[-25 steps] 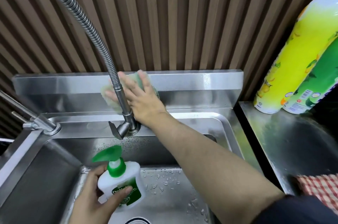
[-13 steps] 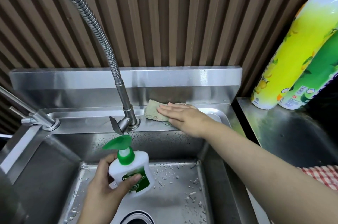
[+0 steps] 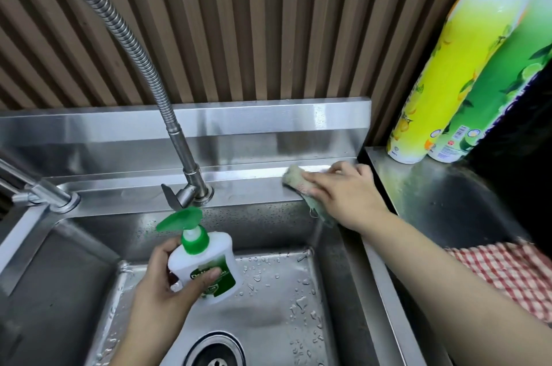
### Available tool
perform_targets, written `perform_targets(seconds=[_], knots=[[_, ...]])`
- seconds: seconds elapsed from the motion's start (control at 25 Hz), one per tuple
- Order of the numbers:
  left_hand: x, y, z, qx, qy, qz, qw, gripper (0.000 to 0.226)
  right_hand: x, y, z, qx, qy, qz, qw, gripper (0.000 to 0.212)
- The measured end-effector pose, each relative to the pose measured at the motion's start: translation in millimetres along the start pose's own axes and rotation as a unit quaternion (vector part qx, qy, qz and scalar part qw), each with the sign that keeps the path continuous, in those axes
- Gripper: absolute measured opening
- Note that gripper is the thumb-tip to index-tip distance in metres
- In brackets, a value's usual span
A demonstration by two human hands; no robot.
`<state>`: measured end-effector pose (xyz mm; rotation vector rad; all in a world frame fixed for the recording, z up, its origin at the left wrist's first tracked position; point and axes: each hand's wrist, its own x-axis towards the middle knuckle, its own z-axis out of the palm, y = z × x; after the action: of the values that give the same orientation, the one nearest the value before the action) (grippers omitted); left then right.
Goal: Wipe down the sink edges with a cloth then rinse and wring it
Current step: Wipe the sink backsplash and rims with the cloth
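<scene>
A stainless steel sink [image 3: 257, 191] fills the lower view, its basin wet with droplets. My right hand [image 3: 343, 195] presses a pale green cloth [image 3: 294, 180] flat on the sink's back ledge near the right corner, fingers straight. Part of the cloth hangs over the basin's inner edge. My left hand [image 3: 161, 279] grips a white soap pump bottle [image 3: 206, 261] with a green pump head, held above the basin. A flexible metal faucet [image 3: 179, 138] rises from the back ledge, left of the cloth.
Two tall bottles, one yellow [image 3: 448, 67] and one green [image 3: 501, 81], stand on the steel counter [image 3: 448, 201] to the right. A red checked cloth [image 3: 513, 273] lies on that counter's near part. A second tap [image 3: 38, 192] sits at left. The drain [image 3: 215, 350] is below.
My right hand slid the cloth down from the backsplash onto the back ledge, then rightward along it to the right corner. My left hand still holds the soap bottle over the basin.
</scene>
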<state>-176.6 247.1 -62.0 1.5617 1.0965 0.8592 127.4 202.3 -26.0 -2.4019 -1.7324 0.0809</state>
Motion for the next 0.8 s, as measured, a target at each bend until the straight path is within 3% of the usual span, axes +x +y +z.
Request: perform_targets(seconds=[0.08, 0.16, 0.24, 0.32, 0.44, 0.64, 0.8], knots=[[-1, -2, -1, -0.015, -0.005, -0.004, 1.000, 0.059, 0, -19, 13, -0.042, 0.087, 0.024, 0.995, 0.043], [-2, -5, -6, -0.020, 0.008, -0.004, 1.000, 0.060, 11, -75, 33, 0.033, 0.081, -0.014, 0.996, 0.054], [-2, -5, -11, -0.017, 0.015, 0.000, 1.000, 0.061, 27, -122, 44, 0.100, 0.030, -0.079, 0.991, 0.050], [-1, -6, -12, -0.023, 0.012, 0.000, 1.000, 0.060, 41, -138, 35, 0.127, 0.034, -0.095, 0.987, 0.042], [2, -6, -6, -0.015, 0.005, 0.004, 1.000, 0.062, 38, -104, 24, 0.128, 0.051, -0.051, 0.989, 0.038], [3, 3, 20, -0.015, -0.034, 0.014, 0.999, 0.061, 13, -4, 1, 0.021, 0.077, 0.071, 0.994, 0.045], [2, 14, 32, -0.004, -0.057, 0.026, 0.998, 0.061, 4, 14, -8, 0.006, 0.076, 0.136, 0.988, 0.047]])
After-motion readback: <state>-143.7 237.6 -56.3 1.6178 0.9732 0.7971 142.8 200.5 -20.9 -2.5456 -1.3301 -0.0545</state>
